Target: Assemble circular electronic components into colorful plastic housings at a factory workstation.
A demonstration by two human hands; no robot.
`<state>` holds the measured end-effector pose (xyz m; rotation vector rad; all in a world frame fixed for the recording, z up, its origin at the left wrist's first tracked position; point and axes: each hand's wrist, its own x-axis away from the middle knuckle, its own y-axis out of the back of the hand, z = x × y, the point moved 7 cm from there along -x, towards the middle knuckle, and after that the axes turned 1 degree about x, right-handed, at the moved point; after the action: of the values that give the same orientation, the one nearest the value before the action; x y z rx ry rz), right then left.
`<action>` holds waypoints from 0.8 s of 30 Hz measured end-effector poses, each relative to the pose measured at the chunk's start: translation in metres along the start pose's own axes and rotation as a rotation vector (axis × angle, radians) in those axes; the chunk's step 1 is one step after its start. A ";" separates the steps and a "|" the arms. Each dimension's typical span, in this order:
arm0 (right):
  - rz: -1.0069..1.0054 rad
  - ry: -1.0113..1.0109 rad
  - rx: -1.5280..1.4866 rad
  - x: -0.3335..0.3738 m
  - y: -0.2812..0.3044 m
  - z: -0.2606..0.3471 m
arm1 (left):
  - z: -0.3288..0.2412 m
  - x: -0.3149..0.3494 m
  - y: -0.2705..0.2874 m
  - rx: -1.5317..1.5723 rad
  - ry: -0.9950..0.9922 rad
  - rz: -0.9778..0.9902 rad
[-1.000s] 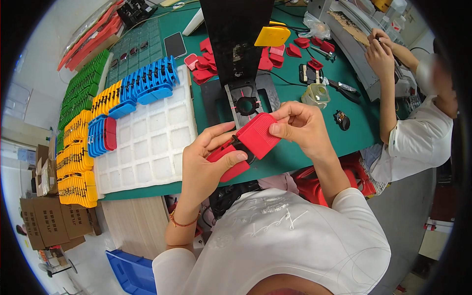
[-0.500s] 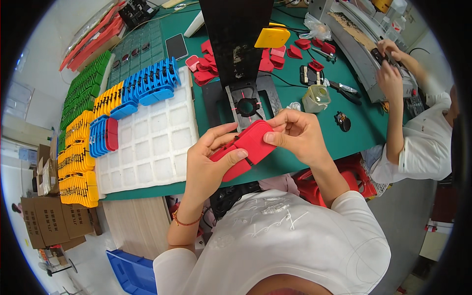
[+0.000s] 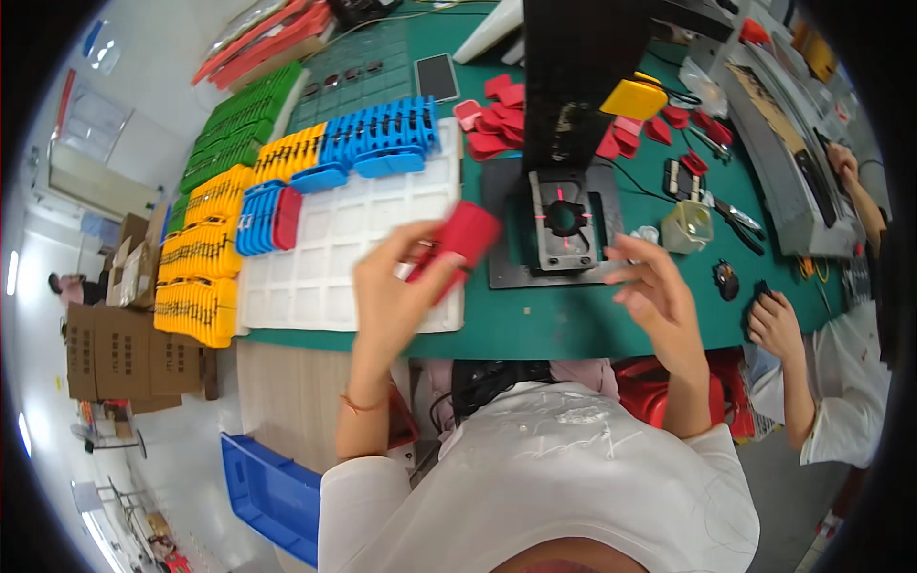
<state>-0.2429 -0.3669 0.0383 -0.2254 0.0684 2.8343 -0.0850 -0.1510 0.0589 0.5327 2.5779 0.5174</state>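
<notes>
Presumably for steadiness, the red plastic housing [image 3: 468, 234] is pinched between thumb and fingers by the left hand [image 3: 394, 288] over the white tray [image 3: 344, 227]'s right edge; the right hand [image 3: 663, 301] is held spread, empty.

And here's a plain white shirt [image 3: 535, 487], short loose sleeves [image 3: 363, 506], rounded neckline, raised white script-like stitching [image 3: 587, 441] across the chest, a thin reddish-orange bracelet [image 3: 363, 406] below the bare left hand [image 3: 394, 291], right hand [image 3: 657, 301] bare too
</notes>
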 end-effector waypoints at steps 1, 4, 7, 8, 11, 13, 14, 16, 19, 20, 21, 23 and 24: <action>-0.029 -0.029 -0.008 0.005 0.008 -0.004 | 0.014 -0.008 0.021 -0.147 -0.011 -0.089; -0.082 -0.058 0.031 0.019 0.021 -0.007 | 0.062 -0.027 0.097 -0.453 0.035 -0.334; -0.125 -0.086 0.063 0.025 0.027 -0.012 | 0.122 -0.046 0.152 -0.803 0.086 -0.405; -0.157 -0.103 0.088 0.026 0.030 -0.014 | 0.130 -0.052 0.157 -0.866 0.110 -0.393; -0.198 -0.099 0.155 0.028 0.033 -0.013 | 0.151 -0.064 0.167 -0.977 0.128 -0.387; -0.220 -0.092 0.170 0.028 0.033 -0.008 | 0.165 -0.070 0.167 -0.949 0.170 -0.359; -0.234 -0.087 0.191 0.029 0.034 -0.007 | 0.162 -0.073 0.162 -1.046 0.086 -0.338; -0.254 -0.083 0.188 0.031 0.035 -0.008 | 0.163 -0.075 0.157 -1.142 -0.004 -0.315; -0.283 -0.088 0.203 0.035 0.036 -0.012 | 0.167 -0.073 0.157 -1.098 -0.062 -0.387; -0.297 -0.099 0.220 0.037 0.037 -0.014 | 0.168 -0.073 0.157 -1.088 -0.067 -0.407; -0.304 -0.098 0.223 0.039 0.037 -0.016 | 0.169 -0.073 0.157 -1.078 -0.072 -0.427; -0.341 -0.107 0.298 0.045 0.040 -0.022 | 0.168 -0.071 0.154 -1.060 -0.148 -0.432; -0.341 -0.100 0.354 0.045 0.040 -0.023 | 0.165 -0.069 0.152 -1.045 -0.218 -0.441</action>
<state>-0.2941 -0.3935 0.0087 -0.0137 0.4593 2.4371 0.0958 -0.0084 0.0142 -0.3157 1.7732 1.3834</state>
